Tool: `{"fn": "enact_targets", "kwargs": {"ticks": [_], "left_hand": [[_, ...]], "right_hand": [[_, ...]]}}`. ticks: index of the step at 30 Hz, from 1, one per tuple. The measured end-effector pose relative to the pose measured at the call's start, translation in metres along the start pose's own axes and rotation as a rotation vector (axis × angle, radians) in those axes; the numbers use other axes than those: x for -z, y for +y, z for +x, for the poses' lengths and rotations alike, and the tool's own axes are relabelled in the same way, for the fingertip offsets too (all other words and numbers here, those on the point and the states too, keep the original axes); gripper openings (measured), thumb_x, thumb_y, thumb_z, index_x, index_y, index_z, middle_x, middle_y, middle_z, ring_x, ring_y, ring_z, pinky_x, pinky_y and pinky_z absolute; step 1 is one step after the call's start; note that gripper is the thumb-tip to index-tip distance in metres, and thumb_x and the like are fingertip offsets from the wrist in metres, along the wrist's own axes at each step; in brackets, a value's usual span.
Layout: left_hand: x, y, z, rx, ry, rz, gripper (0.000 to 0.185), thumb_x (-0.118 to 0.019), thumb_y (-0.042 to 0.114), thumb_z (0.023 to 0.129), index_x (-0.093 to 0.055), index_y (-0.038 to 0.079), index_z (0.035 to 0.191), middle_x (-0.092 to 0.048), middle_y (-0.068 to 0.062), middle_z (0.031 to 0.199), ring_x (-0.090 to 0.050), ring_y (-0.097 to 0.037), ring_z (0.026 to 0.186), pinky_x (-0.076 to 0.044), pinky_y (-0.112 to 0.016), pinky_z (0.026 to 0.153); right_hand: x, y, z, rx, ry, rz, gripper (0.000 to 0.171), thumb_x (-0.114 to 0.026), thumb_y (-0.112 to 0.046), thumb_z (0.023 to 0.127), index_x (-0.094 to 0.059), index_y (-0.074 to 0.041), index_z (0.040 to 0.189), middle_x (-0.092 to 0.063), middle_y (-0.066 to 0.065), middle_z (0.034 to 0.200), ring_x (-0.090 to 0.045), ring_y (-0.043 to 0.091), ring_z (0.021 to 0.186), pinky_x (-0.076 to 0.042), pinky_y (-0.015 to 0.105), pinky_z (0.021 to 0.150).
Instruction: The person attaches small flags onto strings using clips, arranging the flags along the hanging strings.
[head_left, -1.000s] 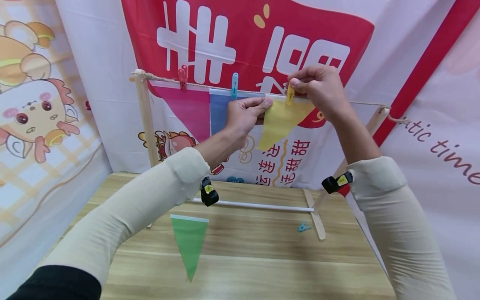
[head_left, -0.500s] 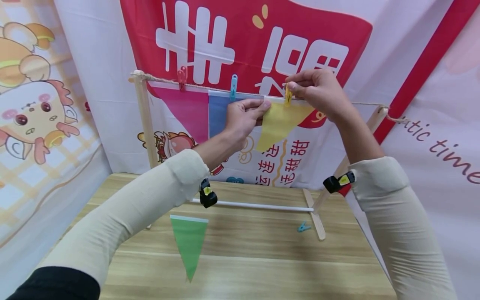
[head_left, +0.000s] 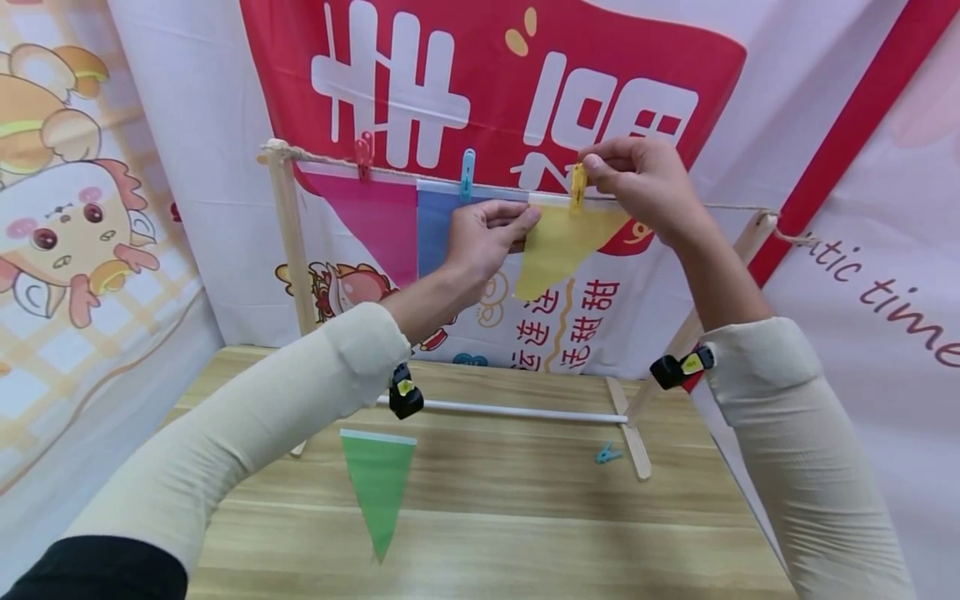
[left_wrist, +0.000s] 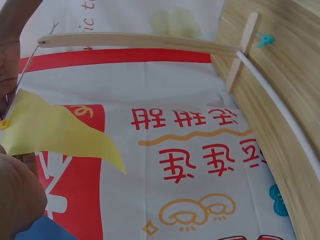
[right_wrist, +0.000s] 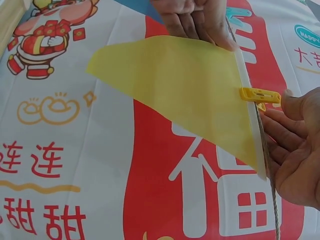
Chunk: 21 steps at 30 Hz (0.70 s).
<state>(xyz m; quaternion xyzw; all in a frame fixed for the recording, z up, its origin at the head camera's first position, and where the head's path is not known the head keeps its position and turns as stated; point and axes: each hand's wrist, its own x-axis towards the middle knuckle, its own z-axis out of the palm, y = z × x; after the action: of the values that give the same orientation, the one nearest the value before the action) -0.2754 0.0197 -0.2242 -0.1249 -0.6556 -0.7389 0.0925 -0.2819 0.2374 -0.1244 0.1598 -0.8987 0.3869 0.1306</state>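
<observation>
The yellow flag (head_left: 558, 242) is pinched at its top corner by the left hand (head_left: 483, 237) while the yellow peg (head_left: 578, 185) is gripped on the string (head_left: 720, 206) by the right hand (head_left: 637, 187); released early, it could slip free.

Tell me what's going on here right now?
A person is hanging pennants on a string across a wooden frame. The left hand holds the yellow pennant by its top corner, while the right hand pinches a yellow clip onto its top edge at the string. A pink pennant and a blue pennant already hang clipped. A green pennant and a spare clip lie on the table.
</observation>
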Motion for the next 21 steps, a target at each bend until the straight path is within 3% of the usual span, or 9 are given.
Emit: {"fn": "enact_targets", "kwargs": {"ticks": [9,21], "left_hand": [[0.012,-0.005,-0.007,-0.082,-0.005,0.055,0.028,-0.083,0.024,0.105,-0.083,0.008,0.127,-0.085,-0.01,0.121,-0.086,-0.022,0.109,-0.069,-0.032,0.098],[0.028,-0.009,-0.015,-0.1,0.012,0.091,0.022,-0.083,0.023,0.105,-0.084,0.009,0.122,-0.086,-0.011,0.114,-0.086,-0.021,0.1,-0.07,-0.031,0.093]], "right_hand": [[0.001,0.004,-0.004,0.029,0.08,0.043,0.049,-0.071,-0.047,0.11,-0.076,-0.016,0.147,-0.077,0.006,0.147,-0.076,0.022,0.13,-0.063,0.038,0.115],[0.007,0.021,-0.013,0.162,0.199,0.322,0.035,-0.08,-0.034,0.106,-0.083,-0.012,0.133,-0.083,0.003,0.13,-0.082,0.013,0.117,-0.065,0.028,0.107]]}}
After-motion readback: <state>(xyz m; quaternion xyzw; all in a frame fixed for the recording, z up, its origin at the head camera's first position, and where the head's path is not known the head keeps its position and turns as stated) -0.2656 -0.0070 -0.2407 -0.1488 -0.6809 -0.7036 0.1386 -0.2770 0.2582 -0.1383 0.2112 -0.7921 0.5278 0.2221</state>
